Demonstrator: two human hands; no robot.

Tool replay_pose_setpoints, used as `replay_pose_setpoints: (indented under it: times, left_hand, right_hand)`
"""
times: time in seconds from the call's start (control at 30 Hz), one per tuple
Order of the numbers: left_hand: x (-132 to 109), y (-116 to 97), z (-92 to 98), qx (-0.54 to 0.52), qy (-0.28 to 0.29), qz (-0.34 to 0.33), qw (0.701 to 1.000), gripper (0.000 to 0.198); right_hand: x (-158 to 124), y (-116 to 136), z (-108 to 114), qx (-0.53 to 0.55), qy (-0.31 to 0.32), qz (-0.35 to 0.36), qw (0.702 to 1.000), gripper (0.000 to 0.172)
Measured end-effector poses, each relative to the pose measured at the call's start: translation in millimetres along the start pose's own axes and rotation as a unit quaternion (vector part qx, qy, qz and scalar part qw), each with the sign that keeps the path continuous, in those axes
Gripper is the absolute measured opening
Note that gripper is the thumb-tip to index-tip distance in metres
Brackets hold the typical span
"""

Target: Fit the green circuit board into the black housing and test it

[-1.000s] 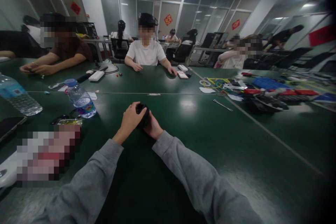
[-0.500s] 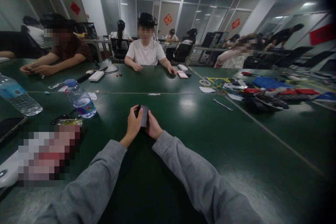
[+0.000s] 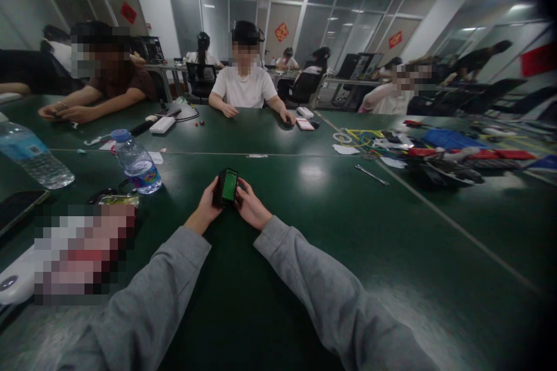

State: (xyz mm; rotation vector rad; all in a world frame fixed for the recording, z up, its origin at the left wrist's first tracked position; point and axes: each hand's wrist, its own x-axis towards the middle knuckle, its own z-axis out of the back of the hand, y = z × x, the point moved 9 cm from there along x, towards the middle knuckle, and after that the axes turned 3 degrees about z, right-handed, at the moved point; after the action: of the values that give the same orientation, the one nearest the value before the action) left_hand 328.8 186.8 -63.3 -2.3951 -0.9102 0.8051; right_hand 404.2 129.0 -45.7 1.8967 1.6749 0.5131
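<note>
Between my two hands, above the green table point(image 3: 304, 232), is a small black box with a green face point(image 3: 229, 186). The green looks like a circuit board set inside the dark rim, though small details are blurred. My left hand point(image 3: 208, 204) grips the dark left side of the box, its fingers partly hidden behind it. From the right, my right hand point(image 3: 253, 206) holds the other side with thumb and fingers closed against the edge.
To the left stand a small water bottle point(image 3: 138, 165) and a larger bottle point(image 3: 37, 153); a dark phone point(image 3: 21, 208) lies nearby. A wrench point(image 3: 371, 174) and a pile of cables and tools point(image 3: 435, 151) lie to the right. A person in a white shirt point(image 3: 243, 87) sits opposite.
The black box has been turned, so its green face now shows where a plain dark side was. My left hand has shifted left, off the front of the box.
</note>
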Motion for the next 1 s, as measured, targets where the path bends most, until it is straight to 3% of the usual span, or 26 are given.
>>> replay_pose_setpoints:
  times: [0.43,0.57,0.73,0.87,1.0]
  left_hand:
    - [-5.9,-6.6,-3.1,-0.016,0.004,-0.023,1.000,0.035]
    - [-5.0,-7.6,1.0,-0.002,-0.031,-0.045,0.999,0.028]
    - [2.6,-6.0,2.9,0.053,-0.030,-0.097,0.993,0.030]
    - [2.9,-10.5,2.6,0.178,-0.048,-0.200,0.962,0.039]
    - [-11.7,-14.0,-20.5,0.341,-0.028,-0.308,0.888,0.042]
  right_hand:
    - [-2.1,2.3,-3.5,0.014,0.013,-0.013,1.000,0.028]
    - [-3.2,0.5,1.2,0.013,-0.009,-0.028,0.999,0.023]
    - [-4.6,-1.8,6.7,0.026,-0.052,-0.050,0.997,0.023]
    - [-4.5,-4.1,10.0,0.034,-0.075,-0.072,0.994,0.023]
    - [-6.6,-5.1,13.8,0.051,-0.105,-0.100,0.988,0.033]
